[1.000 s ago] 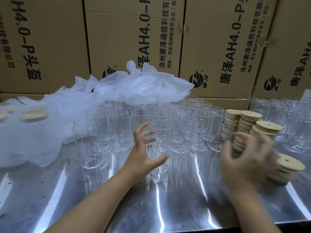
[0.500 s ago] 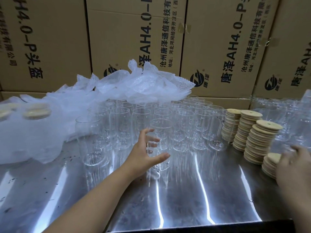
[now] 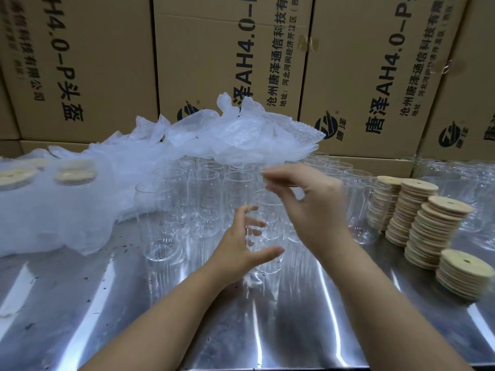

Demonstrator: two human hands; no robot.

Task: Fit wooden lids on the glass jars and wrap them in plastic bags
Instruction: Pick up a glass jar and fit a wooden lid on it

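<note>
At the front edge of the crowd of empty glass jars [image 3: 206, 188], the left hand [image 3: 238, 247] grips one upright jar [image 3: 267, 208] on the steel bench [image 3: 267, 330]. Its thumb lies across the jar's near side, and its fingers [image 3: 257, 224] curl round the far side, seen through the glass. Directly above that jar's open mouth hovers the right hand [image 3: 313, 207], fingers bent and reaching left (too smeared by motion to tell whether a lid lies under them, or how tightly they close). Right of the jar, well apart from it, stand stacks of wooden lids [image 3: 439, 228], round discs each with a small hole. Behind the jar, a heap of plastic bags [image 3: 241, 135] lies over the rear jars. Left of the jar, bagged jars [image 3: 75, 174], already capped, sit under cloudy plastic. Farther behind the jar, printed cardboard boxes [image 3: 227, 49] form a wall.
</note>
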